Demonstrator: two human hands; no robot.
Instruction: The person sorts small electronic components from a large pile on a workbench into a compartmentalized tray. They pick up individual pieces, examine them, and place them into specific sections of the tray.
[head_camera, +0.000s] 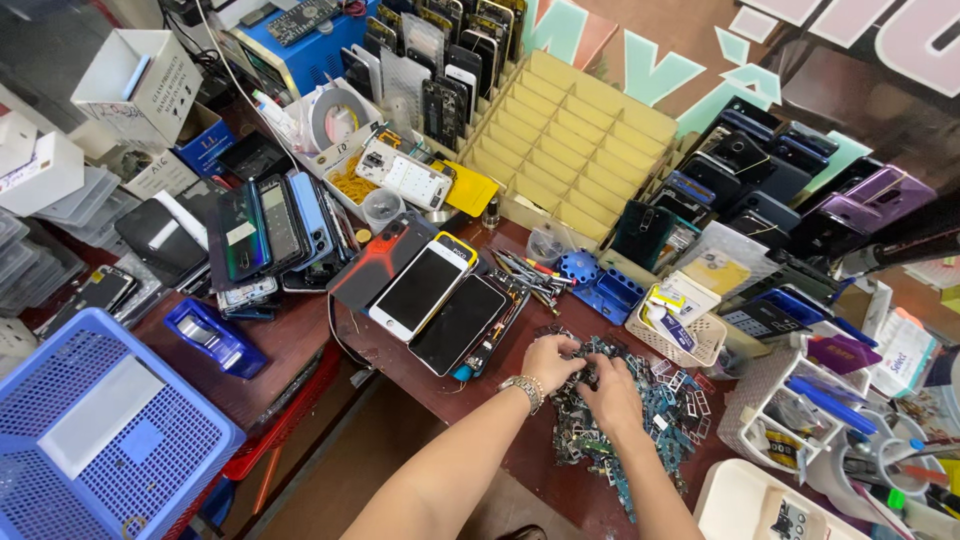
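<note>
Both hands, left hand (548, 362) & right hand (612, 392), fingers curled into jagged pile of small metal/plastic parts (640, 410), prob. pinching bits.

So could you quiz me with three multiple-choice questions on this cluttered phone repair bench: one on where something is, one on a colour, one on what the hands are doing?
1. Where is the blue mesh basket?
A. bottom left corner
B. top right corner
C. under the hands

2. What colour is the frame of the phone with the yellow top edge?
A. red
B. white
C. green

3. What are the left hand and right hand doing?
A. lifting a phone
B. resting in a pile of small parts
C. hanging clear of the bench

Answers: 1 A, the basket fills the lower left of the view. 2 B, white borders its dark screen. 3 B, both hands lie among the small parts, fingers down in them.
</note>
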